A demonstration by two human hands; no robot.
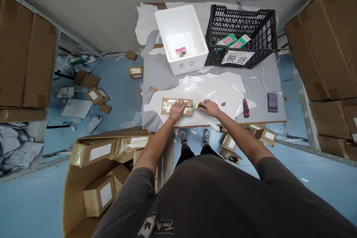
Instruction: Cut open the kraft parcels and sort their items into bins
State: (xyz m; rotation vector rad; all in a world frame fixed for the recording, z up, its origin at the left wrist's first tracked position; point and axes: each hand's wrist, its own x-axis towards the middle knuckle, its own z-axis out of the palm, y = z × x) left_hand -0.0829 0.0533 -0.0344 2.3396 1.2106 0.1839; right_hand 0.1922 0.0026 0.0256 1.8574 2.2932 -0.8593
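A small taped cardboard box (166, 106) lies flat near the front edge of the table. My left hand (177, 109) rests on top of it with the fingers stretched out, pressing it down. My right hand (209, 108) is closed around a yellow and black utility knife (199, 106). The knife's tip points left and meets the right end of the box, over the tape. How deep the blade sits there I cannot tell.
Behind the box stand a white foam box (192, 67) with a small colourful card inside and a black plastic crate (258, 59) holding green-and-pink packages. A red and black cutter (245, 108) lies right. Below left, a large carton (69, 193) holds several boxes.
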